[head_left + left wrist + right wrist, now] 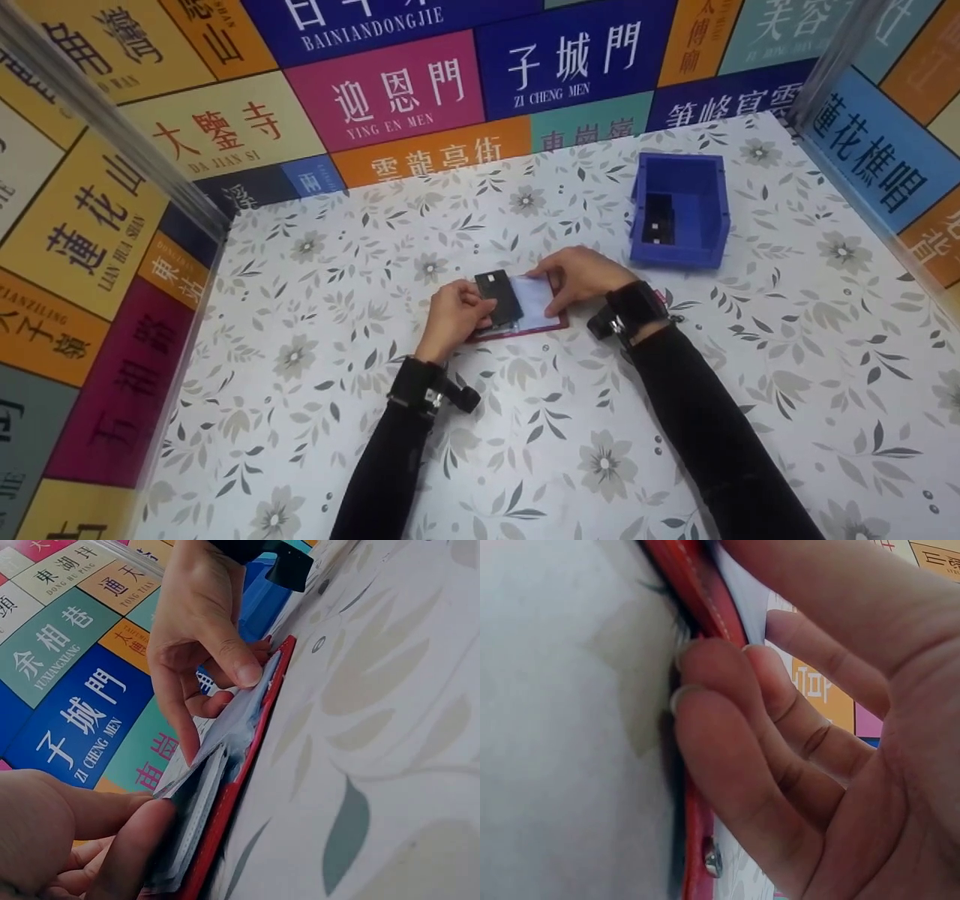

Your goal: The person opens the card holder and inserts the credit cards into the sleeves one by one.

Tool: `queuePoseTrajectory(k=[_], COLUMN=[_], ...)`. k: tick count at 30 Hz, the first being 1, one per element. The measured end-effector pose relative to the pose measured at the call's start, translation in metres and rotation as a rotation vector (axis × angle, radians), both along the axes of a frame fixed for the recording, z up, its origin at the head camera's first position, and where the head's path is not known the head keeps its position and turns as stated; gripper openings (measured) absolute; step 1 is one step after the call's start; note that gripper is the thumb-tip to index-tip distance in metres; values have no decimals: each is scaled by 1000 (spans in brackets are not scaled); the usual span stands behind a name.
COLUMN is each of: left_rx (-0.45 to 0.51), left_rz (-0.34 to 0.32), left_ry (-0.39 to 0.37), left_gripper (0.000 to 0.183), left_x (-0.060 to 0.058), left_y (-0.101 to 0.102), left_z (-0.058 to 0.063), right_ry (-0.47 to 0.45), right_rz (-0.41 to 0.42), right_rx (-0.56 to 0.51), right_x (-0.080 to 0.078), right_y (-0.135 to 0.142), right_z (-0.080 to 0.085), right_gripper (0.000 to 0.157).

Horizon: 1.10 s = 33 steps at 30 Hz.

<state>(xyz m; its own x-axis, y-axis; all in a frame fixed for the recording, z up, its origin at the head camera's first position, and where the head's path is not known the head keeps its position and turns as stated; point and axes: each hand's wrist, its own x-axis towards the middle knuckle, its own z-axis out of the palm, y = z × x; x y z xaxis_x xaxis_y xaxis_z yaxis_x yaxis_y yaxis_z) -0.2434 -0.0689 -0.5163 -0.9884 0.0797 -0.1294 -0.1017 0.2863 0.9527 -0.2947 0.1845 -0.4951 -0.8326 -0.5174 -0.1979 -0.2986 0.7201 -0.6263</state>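
A red card holder with clear sleeves lies on the table in front of me, its stitched red edge also visible in the right wrist view. Over its left part is a black card with a small chip square. My left hand pinches this card between thumb and fingers at its lower left. On the other side my right hand grips the holder's right side, thumb and fingers about a whitish translucent sleeve. A metal snap shows on the holder's edge. My left palm hides the holder's left end.
At the back right stands a blue plastic bin, with black cards inside along its left wall. A floral cloth covers the table. Printed panels rise along the back and both sides.
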Motion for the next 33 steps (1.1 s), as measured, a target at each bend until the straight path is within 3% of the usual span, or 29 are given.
queuePoseTrajectory(k=[7, 11, 16, 26, 31, 33], left_rx=[-114, -194, -379, -619, -655, -659], left_rz=[-25, -46, -52, -160, -191, -190], left_ry=[78, 159, 290, 492, 491, 489], left_gripper=[33, 27, 25, 69, 90, 90], left_x=[6, 9, 14, 31, 34, 33], left_y=[9, 16, 24, 40, 41, 42], left_z=[2, 4, 6, 13, 12, 11], right_ry=[16, 26, 34, 13, 9, 4], right_rz=[18, 30, 42, 59, 66, 60], right_rx=[-7, 4, 14, 0, -1, -8], right_x=[0, 0, 0, -1, -2, -2], right_y=[2, 2, 1, 4, 6, 6], right_z=[0, 0, -1, -1, -3, -3], right_gripper=[74, 74, 76, 75, 78, 80])
